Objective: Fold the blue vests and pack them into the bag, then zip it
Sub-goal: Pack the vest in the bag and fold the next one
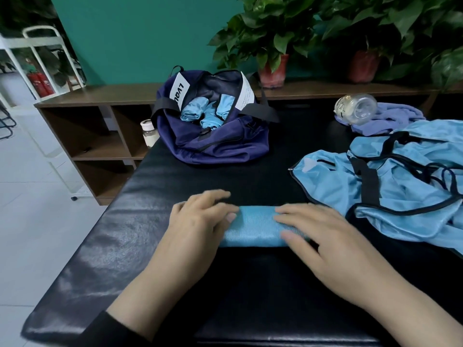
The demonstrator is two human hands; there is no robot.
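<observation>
A blue vest rolled into a tight bundle (253, 226) lies across the black padded table (105, 241) in front of me. My left hand (198, 221) presses flat on the bundle's left end with straight fingers. My right hand (318, 234) presses flat on its right end. A navy bag (215, 144) stands open at the far side, with rolled blue vests (200, 112) inside it. A heap of unfolded blue vests (390, 186) with black trim lies at the right.
A clear plastic bottle (355, 108) lies on a purple cloth (390, 118) at the back right. A white-capped jar (149, 132) stands left of the bag. Behind are a brown shelf (100, 96), potted plants (273, 68) and a teal wall. The floor drops away left.
</observation>
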